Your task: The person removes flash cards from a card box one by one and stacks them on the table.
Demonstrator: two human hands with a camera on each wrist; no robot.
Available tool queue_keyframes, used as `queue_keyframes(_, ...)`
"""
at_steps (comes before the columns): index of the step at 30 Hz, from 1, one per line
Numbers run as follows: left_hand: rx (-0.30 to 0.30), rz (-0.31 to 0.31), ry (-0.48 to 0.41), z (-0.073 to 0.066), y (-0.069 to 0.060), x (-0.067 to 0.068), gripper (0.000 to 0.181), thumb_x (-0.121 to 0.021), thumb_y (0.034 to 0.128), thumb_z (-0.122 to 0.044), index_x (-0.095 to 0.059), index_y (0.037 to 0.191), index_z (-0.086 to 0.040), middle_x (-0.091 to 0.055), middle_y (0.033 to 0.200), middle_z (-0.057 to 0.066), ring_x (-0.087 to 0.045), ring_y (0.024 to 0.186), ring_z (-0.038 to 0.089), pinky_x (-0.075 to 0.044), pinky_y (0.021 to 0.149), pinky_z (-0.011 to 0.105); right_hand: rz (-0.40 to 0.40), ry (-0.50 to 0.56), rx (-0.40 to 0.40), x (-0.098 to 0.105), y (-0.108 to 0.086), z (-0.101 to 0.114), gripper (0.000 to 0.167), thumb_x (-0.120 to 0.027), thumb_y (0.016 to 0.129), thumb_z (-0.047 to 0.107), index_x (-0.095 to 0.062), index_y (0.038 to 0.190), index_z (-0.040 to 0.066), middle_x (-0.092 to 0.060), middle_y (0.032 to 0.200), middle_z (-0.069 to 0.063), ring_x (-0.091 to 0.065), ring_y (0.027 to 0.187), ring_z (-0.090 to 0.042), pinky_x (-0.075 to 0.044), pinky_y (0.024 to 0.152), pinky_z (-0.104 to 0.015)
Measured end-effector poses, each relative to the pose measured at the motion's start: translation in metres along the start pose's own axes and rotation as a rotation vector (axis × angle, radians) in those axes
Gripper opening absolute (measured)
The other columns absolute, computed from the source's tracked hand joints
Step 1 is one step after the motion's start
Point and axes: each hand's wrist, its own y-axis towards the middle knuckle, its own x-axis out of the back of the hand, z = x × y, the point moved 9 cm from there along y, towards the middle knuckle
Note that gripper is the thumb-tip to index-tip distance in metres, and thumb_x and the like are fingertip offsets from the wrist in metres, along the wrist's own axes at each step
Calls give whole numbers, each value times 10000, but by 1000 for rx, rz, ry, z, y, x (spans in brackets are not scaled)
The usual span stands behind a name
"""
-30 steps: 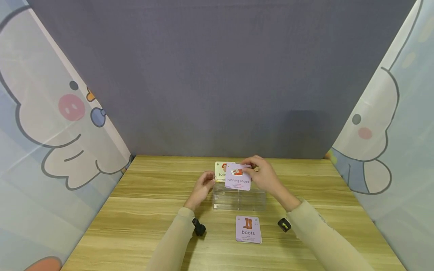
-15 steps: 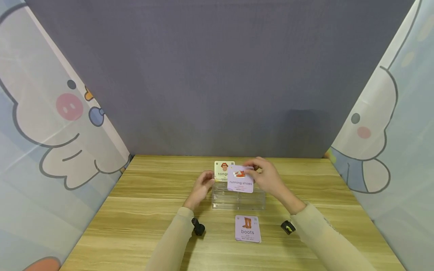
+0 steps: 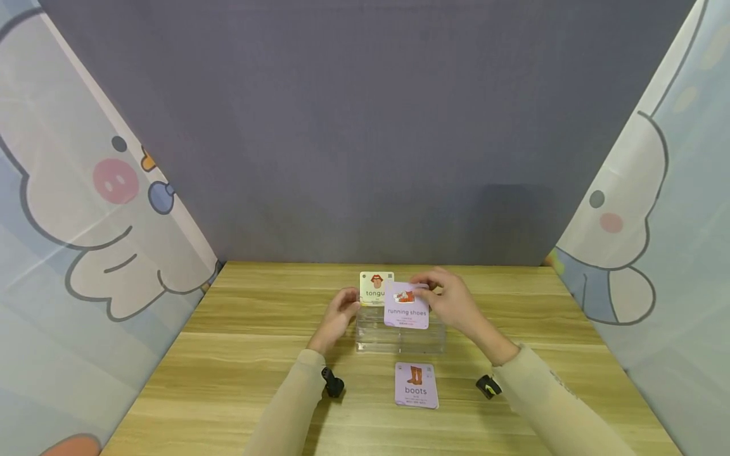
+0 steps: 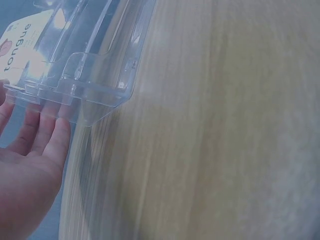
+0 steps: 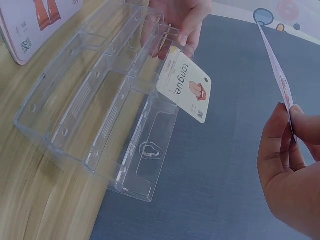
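My right hand (image 3: 453, 304) pinches a purple card (image 3: 407, 316) reading "running shoes" at its upper right edge, in front of a clear plastic tiered rack (image 3: 371, 342). The right wrist view shows the same card (image 5: 275, 70) edge-on between thumb and fingers. My left hand (image 3: 338, 320) rests at the rack's left end. In the left wrist view its fairly straight fingers (image 4: 57, 140) touch the clear end wall. A pale yellow "tongue" card (image 3: 373, 293) stands at the rack's back left. The held card overlaps it slightly in the head view.
A purple "boots" card (image 3: 416, 396) lies on the wooden table (image 3: 256, 380) in front of the rack. Black wrist devices sit near both sleeves. A grey backdrop (image 3: 365, 126) stands behind, with cartoon-printed panels (image 3: 57, 266) at both sides.
My right hand has shifted the "running shoes" card slightly right and down, showing more of the "tongue" card. My left hand stays at the rack's left end.
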Motion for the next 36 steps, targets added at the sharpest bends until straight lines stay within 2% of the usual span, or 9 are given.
queue_keyframes(3,21,-2,0,1,0,1,334,-581,1017,-63,-557,1350,-57,-576,1299,127,-536,1215,277,-441,1066,451,6,6,-11,-1,-2,0,168,-754,883,-22,-758,1027,64,-671,924,-5,-565,822,-191,-466,621,-262)
queue_keyframes(11,16,4,-7,-1,0,1,358,-580,1020,-84,-540,1375,-55,-567,1327,132,-528,1245,295,-426,1088,474,25,38,-50,-1,-5,-1,166,-741,890,-28,-757,1031,57,-670,921,-17,-548,817,-203,-454,594,-249)
queue_keyframes(17,15,9,7,-1,1,1,374,-569,1019,-62,-526,1390,-33,-569,1341,148,-523,1258,318,-418,1092,495,47,27,-48,-3,-9,-2,173,-741,891,-28,-752,1044,52,-674,935,-25,-558,823,-197,-472,623,-261)
queue_keyframes(19,9,13,14,-10,-4,0,366,-561,1019,-46,-526,1383,-14,-573,1331,156,-527,1251,323,-424,1086,495,54,27,-54,-4,-11,-3,176,-741,889,-30,-754,1041,57,-673,939,-22,-558,829,-197,-472,632,-268)
queue_keyframes(24,3,3,14,-10,-4,0,338,-576,1018,-67,-553,1355,-38,-583,1309,133,-536,1229,297,-444,1065,474,66,38,-74,-5,-17,-7,173,-735,889,-39,-758,1027,62,-671,951,-20,-544,834,-198,-461,634,-263)
queue_keyframes(26,9,-4,12,0,0,0,335,-587,1017,-82,-562,1351,-61,-585,1309,122,-536,1229,290,-446,1064,470,67,33,-75,-4,-19,-9,167,-731,892,-40,-756,1022,60,-673,953,-23,-540,833,-193,-457,632,-259)
queue_keyframes(31,7,-6,11,1,0,1,326,-596,1015,-79,-569,1340,-59,-590,1299,121,-539,1224,287,-445,1063,466,76,11,-77,-5,-24,-14,162,-726,893,-39,-750,1021,58,-686,951,-26,-552,830,-181,-462,644,-264)
queue_keyframes(36,0,0,6,2,2,0,327,-593,1019,-81,-564,1343,-49,-586,1301,131,-535,1228,294,-438,1070,477,92,37,-106,-8,-28,-19,170,-718,900,-36,-747,1036,61,-688,982,-34,-553,838,-199,-472,636,-261)
